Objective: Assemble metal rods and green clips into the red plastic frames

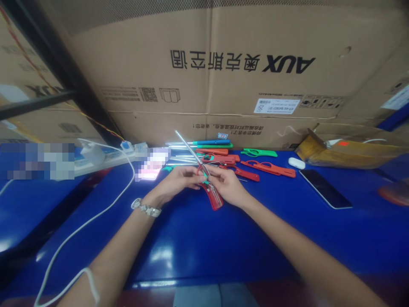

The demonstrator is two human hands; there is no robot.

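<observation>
Both my hands meet over the blue table (198,238). My left hand (180,181) and my right hand (226,185) are closed on a red plastic handle (214,198) with a long metal rod (188,147) that sticks up and away to the left. A small teal part sits where the rod meets the handle. A metal watch (146,208) is on my left wrist. Just behind my hands lie several more red, orange, green and blue handles and rods (223,155).
A large AUX cardboard box (223,72) walls off the back. A dark phone (325,189) and a white earbud case (296,163) lie to the right, beside a flat open carton (351,149). A power strip (105,160) and a white cable (96,217) are at the left.
</observation>
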